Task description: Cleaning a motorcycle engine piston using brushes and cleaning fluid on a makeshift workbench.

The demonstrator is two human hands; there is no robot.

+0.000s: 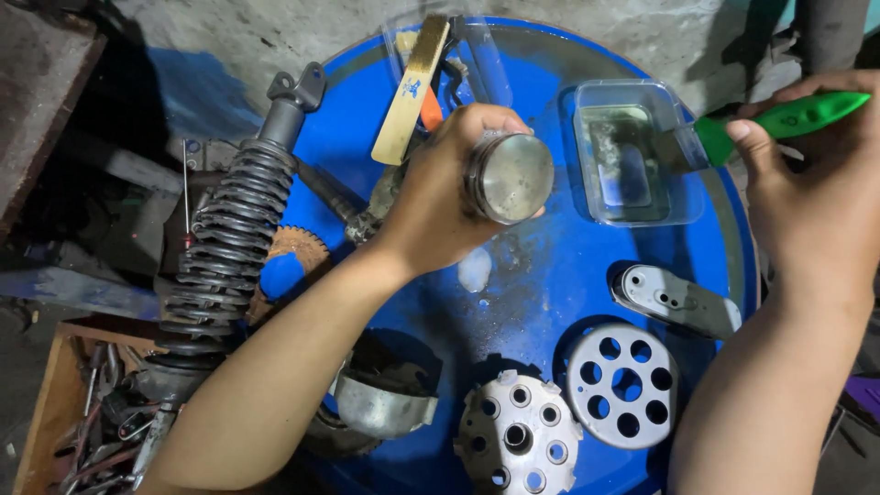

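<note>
My left hand (440, 188) grips a metal piston (510, 177) by its skirt, fingers wrapped tight around it, crown turned up toward me so the face is open to view. It hangs above the blue drum top (550, 284) serving as desk. My right hand (811, 183) is clenched on a green-handled brush (779, 121), bristles dipped into the clear plastic tub (632, 160) of murky liquid, just beside the piston. Left forearm crosses in from lower left, wrist bent inward; right forearm rises from lower right. Laid out on the drum: 2 drilled round plates (623, 383), a small grey cover (676, 301). A coil shock absorber (234, 229) leans at the left rim.
</note>
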